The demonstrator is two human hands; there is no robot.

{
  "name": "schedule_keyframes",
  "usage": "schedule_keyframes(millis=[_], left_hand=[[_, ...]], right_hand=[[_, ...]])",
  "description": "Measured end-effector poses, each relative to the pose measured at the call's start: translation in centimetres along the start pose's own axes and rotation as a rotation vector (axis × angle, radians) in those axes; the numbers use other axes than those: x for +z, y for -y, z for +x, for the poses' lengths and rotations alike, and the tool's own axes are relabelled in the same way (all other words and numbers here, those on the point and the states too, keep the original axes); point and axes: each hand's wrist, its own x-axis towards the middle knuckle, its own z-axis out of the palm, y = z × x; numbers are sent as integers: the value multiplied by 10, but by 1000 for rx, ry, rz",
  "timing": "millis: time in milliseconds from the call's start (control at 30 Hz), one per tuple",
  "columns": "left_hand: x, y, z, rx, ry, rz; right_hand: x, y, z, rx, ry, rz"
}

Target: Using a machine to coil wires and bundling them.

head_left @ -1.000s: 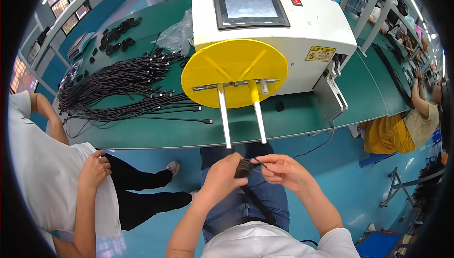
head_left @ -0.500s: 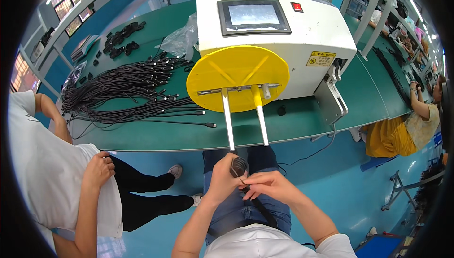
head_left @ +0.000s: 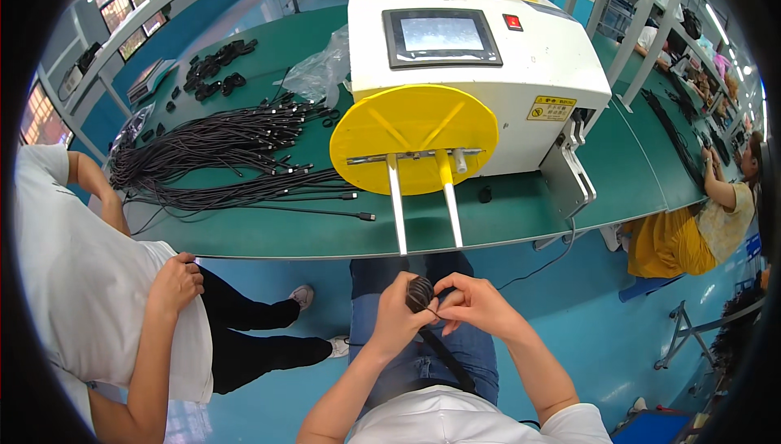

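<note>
A coiled black cable (head_left: pixel 420 294) is gripped in my left hand (head_left: pixel 395 314), over my lap. My right hand (head_left: pixel 478 306) is close beside the coil, thumb and forefinger pinched on a thin dark strand (head_left: pixel 435 314) that runs from it. Whether that strand is a tie or the cable's own end is too small to tell. Just beyond my hands, at the table edge, two prongs, one silver (head_left: pixel 396 200) and one yellow-based (head_left: pixel 448 196), stick out from a yellow disc (head_left: pixel 382 126) with nothing wound on them.
A white winding machine (head_left: pixel 504 69) with a screen (head_left: pixel 442 35) bears the disc. On the green table (head_left: pixel 309 236), many black cables (head_left: pixel 220 147) lie at left, near small black coils (head_left: pixel 215 65) and a clear plastic bag (head_left: pixel 317 69). A person (head_left: pixel 98 281) stands at my left; another (head_left: pixel 691 224) sits far right.
My right hand has lifted slightly and turned, its fingers now curled higher beside the coil. My left hand has shifted a little to the right, still holding the cable. The view has tilted slightly.
</note>
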Motion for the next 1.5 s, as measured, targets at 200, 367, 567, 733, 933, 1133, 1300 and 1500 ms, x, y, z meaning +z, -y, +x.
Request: schedule_keyframes(millis=[200, 367, 567, 733, 933, 1133, 1300, 1500], left_hand=[[-2, 10, -5, 83, 125, 94], [-3, 0, -9, 68, 106, 263], [-11, -7, -3, 88, 104, 356], [-29, -13, 10, 45, 293, 138], [-42, -5, 21, -156, 536, -299], [-35, 5, 21, -169, 397, -193], [-30, -1, 19, 145, 209, 255], [-26, 14, 16, 342, 94, 237]], right_hand=[[-1, -23, 13, -165, -75, -51], [2, -40, 25, -300, -84, -209], [30, -40, 26, -259, -319, -100], [30, -42, 24, -280, -383, 30], [25, -40, 18, -248, -356, 139], [28, -34, 15, -211, -404, 123], [27, -34, 14, -235, -478, 211], [19, -35, 16, -225, -434, 184]])
